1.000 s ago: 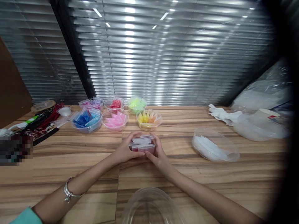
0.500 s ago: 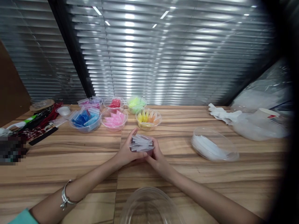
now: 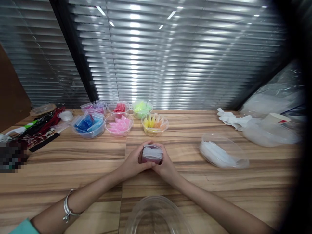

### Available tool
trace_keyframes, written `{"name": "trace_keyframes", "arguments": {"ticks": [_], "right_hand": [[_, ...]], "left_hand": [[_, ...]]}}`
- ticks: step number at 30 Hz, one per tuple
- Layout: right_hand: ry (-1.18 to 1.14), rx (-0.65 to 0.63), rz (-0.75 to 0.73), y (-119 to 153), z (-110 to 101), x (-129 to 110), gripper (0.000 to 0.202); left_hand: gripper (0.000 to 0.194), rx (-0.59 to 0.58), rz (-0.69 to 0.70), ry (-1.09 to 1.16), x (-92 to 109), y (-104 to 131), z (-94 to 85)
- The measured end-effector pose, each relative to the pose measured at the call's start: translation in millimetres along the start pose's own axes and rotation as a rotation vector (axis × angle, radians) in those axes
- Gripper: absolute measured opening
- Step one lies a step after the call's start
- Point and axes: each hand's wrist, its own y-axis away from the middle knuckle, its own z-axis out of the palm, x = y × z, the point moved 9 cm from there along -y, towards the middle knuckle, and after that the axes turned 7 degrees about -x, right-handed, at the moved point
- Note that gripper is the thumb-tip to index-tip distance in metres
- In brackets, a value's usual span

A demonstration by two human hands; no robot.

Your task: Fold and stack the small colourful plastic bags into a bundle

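Observation:
My left hand [image 3: 133,161] and my right hand [image 3: 167,164] together grip a stack of small clear zip bags [image 3: 152,153] with dark red contents, held upright just above the wooden table [image 3: 73,162]. The fingers of both hands wrap the stack's sides. Beyond my hands stand clear bowls of small bags: blue [image 3: 89,126], pink [image 3: 119,124], yellow-orange [image 3: 155,124], green [image 3: 141,108], red [image 3: 119,107] and purple [image 3: 95,106].
An empty clear bowl [image 3: 157,216] sits near the table's front edge. A clear tub with white pieces [image 3: 223,151] lies to the right, with plastic bags and a lidded container [image 3: 270,131] behind it. Cords and dark items [image 3: 39,128] lie at the left.
The bag stack, held flat and spread a second ago, has been squared up and turned more upright between my hands. Both hands have closed in around it.

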Motion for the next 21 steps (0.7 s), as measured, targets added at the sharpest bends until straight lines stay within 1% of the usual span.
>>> {"name": "trace_keyframes", "arguments": {"ticks": [2, 4, 7, 9, 11, 12, 14, 15, 19, 21], "right_hand": [[-0.003, 0.020, 0.012, -0.7, -2.1, 1.0, 0.053], [0.026, 0.004, 0.011, -1.5, -2.2, 0.2, 0.054], [0.145, -0.065, 0.004, -2.9, 0.1, -1.2, 0.063], [0.209, -0.118, -0.009, -3.7, 2.2, -1.8, 0.074], [0.248, -0.158, -0.031, -4.2, 4.0, -2.7, 0.083], [0.272, -0.167, -0.048, -4.2, 4.3, -3.8, 0.084], [0.331, -0.157, -0.085, -4.0, 3.7, -6.4, 0.079], [0.356, -0.145, -0.098, -3.8, 3.0, -7.2, 0.075], [0.370, -0.109, -0.105, -3.3, 0.7, -6.2, 0.069], [0.369, -0.099, -0.107, -2.9, -0.1, -5.9, 0.067]], "left_hand": [[0.063, 0.038, 0.021, -0.003, 0.6, -0.4, -4.3], [0.056, 0.072, 0.015, -0.013, -2.7, -0.5, -9.1], [0.056, 0.112, 0.001, -0.013, -8.7, -0.3, -15.1], [0.058, 0.132, -0.003, 0.004, -11.9, -0.6, -17.9], [0.053, 0.136, -0.008, 0.032, -14.4, -1.6, -18.4], [0.049, 0.134, -0.009, 0.047, -15.1, -2.3, -18.1], [0.044, 0.127, -0.005, 0.072, -15.0, -3.7, -17.2], [0.045, 0.125, 0.000, 0.081, -14.2, -4.2, -16.8], [0.054, 0.132, 0.021, 0.084, -8.6, -2.6, -16.6], [0.059, 0.153, 0.049, 0.043, -3.1, 0.5, -17.9]]}}
